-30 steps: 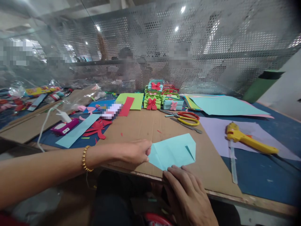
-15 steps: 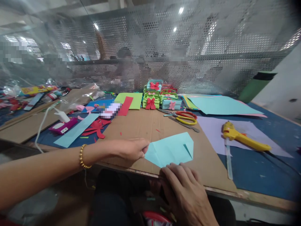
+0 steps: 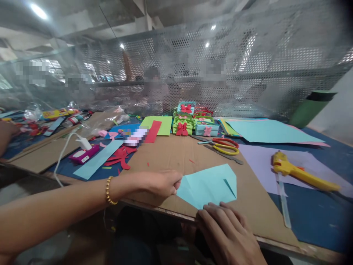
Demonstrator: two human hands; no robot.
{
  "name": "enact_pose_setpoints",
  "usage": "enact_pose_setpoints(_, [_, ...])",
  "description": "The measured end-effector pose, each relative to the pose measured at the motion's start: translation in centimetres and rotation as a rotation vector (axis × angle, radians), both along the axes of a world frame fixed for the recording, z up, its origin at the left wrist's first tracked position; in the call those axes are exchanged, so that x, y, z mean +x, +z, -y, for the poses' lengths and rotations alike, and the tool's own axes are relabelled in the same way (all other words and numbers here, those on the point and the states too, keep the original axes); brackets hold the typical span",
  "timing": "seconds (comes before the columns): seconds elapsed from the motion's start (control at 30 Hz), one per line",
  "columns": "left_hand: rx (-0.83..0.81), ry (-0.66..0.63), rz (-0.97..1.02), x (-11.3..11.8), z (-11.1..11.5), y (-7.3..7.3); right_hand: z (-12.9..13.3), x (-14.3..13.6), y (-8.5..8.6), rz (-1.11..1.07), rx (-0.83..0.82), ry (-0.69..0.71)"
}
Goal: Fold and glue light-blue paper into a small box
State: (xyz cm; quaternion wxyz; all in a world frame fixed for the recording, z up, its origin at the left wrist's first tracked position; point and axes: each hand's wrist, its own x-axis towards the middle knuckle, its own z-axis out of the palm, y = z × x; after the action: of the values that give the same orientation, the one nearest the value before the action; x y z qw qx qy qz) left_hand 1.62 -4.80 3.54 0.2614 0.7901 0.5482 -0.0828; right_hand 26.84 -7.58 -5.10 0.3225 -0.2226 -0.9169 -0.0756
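Note:
A folded piece of light blue paper (image 3: pixel 209 184) lies on the brown cardboard, with a small slit-like fold near its right end. My left hand (image 3: pixel 167 183), a gold bead bracelet at its wrist, is closed with thumb and finger pinching the paper's left corner. Along the near edge, the fingers of my right hand (image 3: pixel 226 228) lie stretched over the paper's border and the cardboard. Beyond the paper are scissors (image 3: pixel 224 147) with red and yellow handles, together with a dark blade beside them.
A yellow glue gun (image 3: pixel 303 171) rests on lilac paper (image 3: pixel 256 162) at the right. Small paper bags with bows (image 3: pixel 182 129) stand at the back. Coloured sheets (image 3: pixel 275 129), red scraps (image 3: pixel 121 156) and a purple power socket (image 3: pixel 84 154) lie around. Another person's hand (image 3: pixel 8 134) shows far left.
The whole view has shifted, so things appear further right and lower. Both hands keep their places on the paper. Another person's hand has come into view at far left.

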Motion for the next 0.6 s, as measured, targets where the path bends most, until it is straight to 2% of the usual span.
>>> enact_pose_setpoints(0.13, [-0.003,-0.008,0.020,-0.21,-0.09,-0.19,0.00,-0.52,-0.11,-0.118,0.057,0.000])
enact_pose_setpoints(0.3, [-0.012,-0.003,0.036,-0.30,-0.10,-0.15,0.12,-0.78,-0.56,-0.153,0.065,-0.015])
enact_pose_setpoints(0.4, [-0.021,0.001,0.044,-0.34,-0.14,-0.21,0.14,-0.76,-0.57,-0.148,0.054,-0.038])
enact_pose_setpoints(0.6, [-0.022,-0.003,0.053,-0.46,-0.19,-0.35,-0.28,-0.39,-0.12,-0.105,0.097,0.004])
